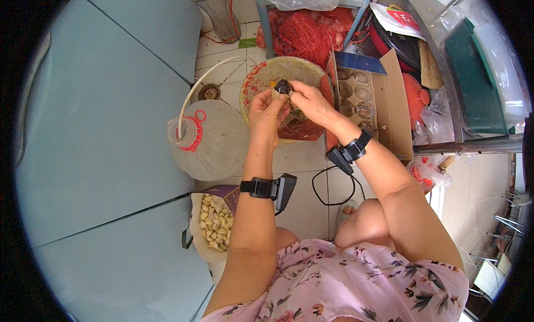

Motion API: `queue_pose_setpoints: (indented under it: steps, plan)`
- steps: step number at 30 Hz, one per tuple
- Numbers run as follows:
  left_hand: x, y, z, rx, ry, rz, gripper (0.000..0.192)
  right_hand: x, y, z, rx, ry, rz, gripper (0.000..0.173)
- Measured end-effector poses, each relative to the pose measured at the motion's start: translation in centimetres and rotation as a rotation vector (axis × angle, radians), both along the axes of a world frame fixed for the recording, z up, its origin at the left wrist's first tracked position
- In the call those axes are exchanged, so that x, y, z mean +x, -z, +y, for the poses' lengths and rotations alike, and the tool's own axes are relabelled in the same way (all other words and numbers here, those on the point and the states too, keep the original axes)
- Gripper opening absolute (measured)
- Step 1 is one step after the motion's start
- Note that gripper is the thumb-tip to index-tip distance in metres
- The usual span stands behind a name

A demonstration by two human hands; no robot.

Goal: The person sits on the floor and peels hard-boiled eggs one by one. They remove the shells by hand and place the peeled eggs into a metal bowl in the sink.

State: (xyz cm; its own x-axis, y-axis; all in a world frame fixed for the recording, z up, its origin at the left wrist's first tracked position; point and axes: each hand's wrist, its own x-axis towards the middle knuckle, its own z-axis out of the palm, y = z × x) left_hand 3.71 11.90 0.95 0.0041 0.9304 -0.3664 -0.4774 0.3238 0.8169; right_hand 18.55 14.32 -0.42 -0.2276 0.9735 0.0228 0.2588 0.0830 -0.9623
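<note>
A dark preserved egg [283, 86], partly bare with pale shell around its lower part, is held above a yellowish basin [280, 63]. My left hand [265, 109] cups it from below and the left. At its right side, the fingers of my right hand [312, 101] pinch near the edge of the shell. Below both hands, a red panel [302, 132] lies over part of the basin, whose contents are largely hidden. Just to the right, an opened cardboard box [392, 100] contains a moulded tray [354, 97] with several rounded objects under clear wrap.
On the left stands a large clear plastic jug [212, 142] with a hose [206, 73] in its neck. A bag of peeled garlic cloves [216, 222] is beside my left forearm. A red mesh sack [306, 36] lies beyond the basin. A black cable [315, 192] loops over the floor tiles.
</note>
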Motion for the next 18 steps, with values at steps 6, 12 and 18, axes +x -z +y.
queue_pose_setpoints:
  steps: [6,12,18]
  plan:
    - [0.40,0.06,-0.14,0.017,0.007,0.021,0.039,-0.47,0.89,0.19,0.059,0.068,-0.005,0.037]
    - [0.12,0.43,0.22,-0.018,-0.001,-0.066,0.027,-0.06,0.73,0.20,-0.123,0.088,0.054,0.039]
    - [0.43,0.87,0.33,0.098,-0.016,0.108,0.022,-0.31,0.40,0.09,-0.032,0.052,0.015,0.039]
